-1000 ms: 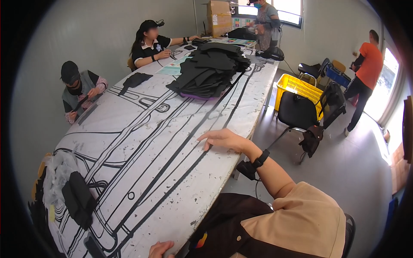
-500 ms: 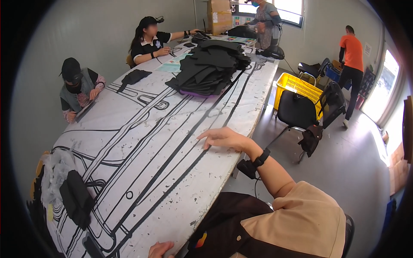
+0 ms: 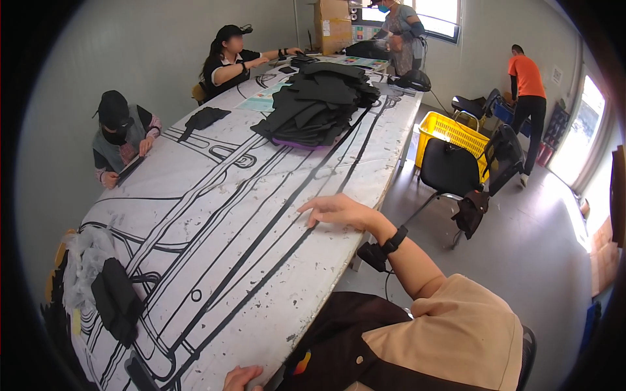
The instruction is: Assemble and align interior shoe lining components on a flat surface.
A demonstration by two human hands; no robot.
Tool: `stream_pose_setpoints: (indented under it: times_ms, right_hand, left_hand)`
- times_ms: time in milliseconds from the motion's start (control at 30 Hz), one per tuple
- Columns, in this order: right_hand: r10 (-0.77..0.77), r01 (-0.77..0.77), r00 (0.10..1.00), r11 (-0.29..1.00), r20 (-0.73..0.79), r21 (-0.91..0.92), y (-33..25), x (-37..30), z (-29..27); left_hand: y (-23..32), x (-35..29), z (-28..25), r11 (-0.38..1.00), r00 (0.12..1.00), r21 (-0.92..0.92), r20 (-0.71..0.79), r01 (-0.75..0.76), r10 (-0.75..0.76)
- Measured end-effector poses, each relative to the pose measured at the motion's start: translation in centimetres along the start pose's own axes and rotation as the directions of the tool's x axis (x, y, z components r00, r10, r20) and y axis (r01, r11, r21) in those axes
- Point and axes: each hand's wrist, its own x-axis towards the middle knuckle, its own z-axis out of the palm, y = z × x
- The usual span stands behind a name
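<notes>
Stacked black pieces (image 3: pixel 319 104): loose, overlapping pile on the far half of the bench (image 3: pixel 313 274). Right hand (image 3: pixel 342 212) at the bench's right side, well apart from the pile; fingers loosely bent, slightly parted, nothing held. Contact with the bench top: cannot tell. Left hand (image 3: pixel 241 378) at the bench's near edge, only partly in view; spread of its fingers cannot be told, no object seen in it.

Progress (judged): neither hand has a piece in work; which pieces are done and which are left cannot be told.

Bench's left side: folded black piece (image 3: pixel 117 303) beside clear plastic (image 3: pixel 81 260). Co-worker (image 3: pixel 120 133) at the bench's left edge holds a dark flat piece (image 3: pixel 130 171). Yellow basket (image 3: pixel 456 131) right of the bench.
</notes>
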Motion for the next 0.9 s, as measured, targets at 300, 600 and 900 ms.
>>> stream_pose_setpoints:
  times_ms: [300,600,900]
  right_hand:
    - [-0.028,0.028,1.0,0.999,0.002,-0.018,-0.31,-0.24,0.03]
    - [-0.058,0.058,0.998,0.998,0.021,0.001,-0.03,-0.04,-0.05]
    - [-0.072,0.071,0.997,0.997,0.031,0.031,0.62,0.19,-0.01]
  left_hand:
    - [-0.16,0.08,0.36,0.999,0.998,-0.007,-0.049,-0.037,0.036]
    - [-0.9,0.07,0.5,0.998,0.996,-0.014,-0.065,-0.064,0.063]
    - [-0.77,-0.07,0.25,0.996,0.992,0.041,-0.09,-0.085,0.088]
